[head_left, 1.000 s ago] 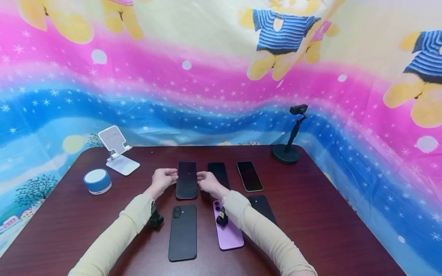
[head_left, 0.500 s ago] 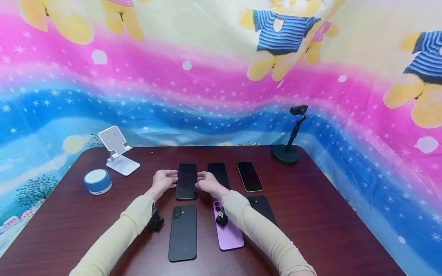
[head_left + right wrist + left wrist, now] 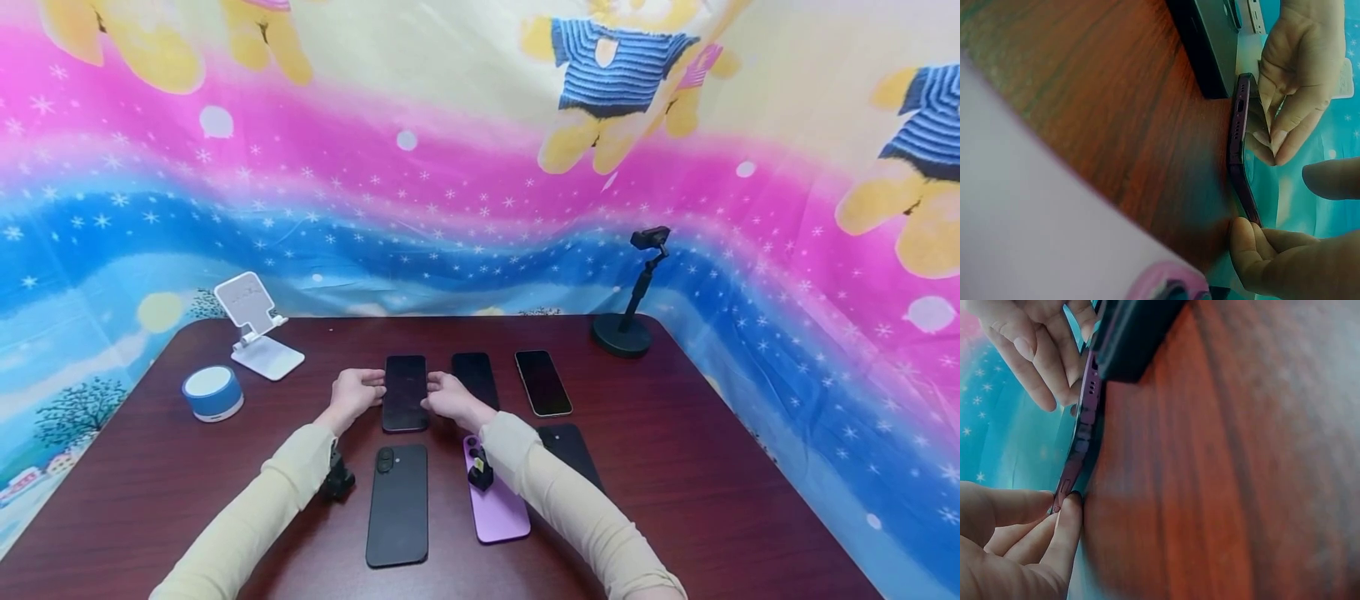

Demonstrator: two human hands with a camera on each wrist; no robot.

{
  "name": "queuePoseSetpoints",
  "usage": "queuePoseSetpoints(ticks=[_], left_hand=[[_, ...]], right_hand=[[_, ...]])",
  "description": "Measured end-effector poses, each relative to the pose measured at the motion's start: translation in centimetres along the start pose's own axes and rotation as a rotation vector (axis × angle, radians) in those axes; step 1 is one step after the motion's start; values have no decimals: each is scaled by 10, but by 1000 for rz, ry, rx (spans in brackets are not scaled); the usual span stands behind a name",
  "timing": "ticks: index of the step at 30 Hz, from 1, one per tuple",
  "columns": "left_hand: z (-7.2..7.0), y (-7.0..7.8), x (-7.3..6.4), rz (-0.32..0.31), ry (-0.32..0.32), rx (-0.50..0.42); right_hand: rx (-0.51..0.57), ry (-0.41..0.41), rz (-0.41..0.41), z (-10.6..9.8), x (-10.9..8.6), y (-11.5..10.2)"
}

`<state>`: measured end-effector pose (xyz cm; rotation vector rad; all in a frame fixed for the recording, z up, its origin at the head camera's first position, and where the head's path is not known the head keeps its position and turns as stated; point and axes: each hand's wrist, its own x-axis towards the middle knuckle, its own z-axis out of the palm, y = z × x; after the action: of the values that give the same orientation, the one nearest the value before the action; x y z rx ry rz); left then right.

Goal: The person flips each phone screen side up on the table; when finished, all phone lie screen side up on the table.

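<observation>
In the head view a dark-screened smartphone [image 3: 405, 393] with purplish edges lies face up on the table, between both hands. My left hand [image 3: 354, 396] pinches its left edge, thumb on the screen side; the left wrist view shows those fingers [image 3: 1067, 519] at the rim. At the right edge, my right hand [image 3: 454, 398] touches the phone's side with its fingertips. Its thumb [image 3: 1332, 178] stands apart from the glass in the right wrist view. Nearer lies a black smartphone [image 3: 397, 508], back up, and to its right a purple smartphone [image 3: 501, 510], partly under the right wrist camera.
Two more face-up phones, a dark phone [image 3: 475, 375] and a silver-edged phone [image 3: 543, 383], lie to the right. Another black phone [image 3: 573, 450] is partly behind the right sleeve. A white phone stand [image 3: 258, 329], blue speaker [image 3: 213, 394] and black camera stand [image 3: 621, 335] edge the table.
The far edge of the phone between the hands has come slightly down and nearer. My right thumb has shifted a little left over the phone's edge; the left hand has barely moved.
</observation>
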<state>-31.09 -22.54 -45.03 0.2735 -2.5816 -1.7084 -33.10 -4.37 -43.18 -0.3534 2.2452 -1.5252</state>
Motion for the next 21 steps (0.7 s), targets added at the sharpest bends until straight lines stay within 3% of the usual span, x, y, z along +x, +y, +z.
queuePoseSetpoints(ticks=[9,21], left_hand=[[0,2,-1,8,6,60],[-2,2,-2,16,-46,94]], right_hand=[[-70,-16,9,1,-2,-2],[-94,7,55,5,-1,-8]])
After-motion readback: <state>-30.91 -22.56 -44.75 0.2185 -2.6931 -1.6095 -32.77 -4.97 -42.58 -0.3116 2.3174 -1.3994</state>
